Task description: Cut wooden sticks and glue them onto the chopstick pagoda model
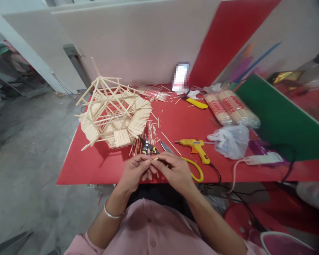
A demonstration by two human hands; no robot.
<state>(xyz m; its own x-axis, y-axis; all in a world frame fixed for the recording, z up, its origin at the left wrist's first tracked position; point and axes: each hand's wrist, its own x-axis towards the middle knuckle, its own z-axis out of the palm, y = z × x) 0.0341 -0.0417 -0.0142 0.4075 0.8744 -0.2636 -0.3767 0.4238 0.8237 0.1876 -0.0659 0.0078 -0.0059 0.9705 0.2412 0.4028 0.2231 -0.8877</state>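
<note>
My left hand (pixel 133 173) and my right hand (pixel 177 170) meet at the front edge of the red table, fingertips closed together. Pinched between them is a short piece of wooden stick (pixel 155 159), mostly hidden by the fingers. Just beyond the fingers lie wire cutters (pixel 148 146) with black and yellow handles. Partly under my right hand are scissors (pixel 196 169) with yellow handles. A model building made of wooden sticks (pixel 117 113) stands on the left, with an open framed roof and slatted sides. To the right rests a yellow glue gun (pixel 198 147).
Loose sticks (pixel 171 143) and cut bits lie around the middle. Bundled stick packs (pixel 231 108), a clear plastic bag (pixel 230 141) and a green board (pixel 287 120) occupy the right. Yellow-handled pliers (pixel 196 103) lie near a propped phone (pixel 181 77). Cables hang over the front edge.
</note>
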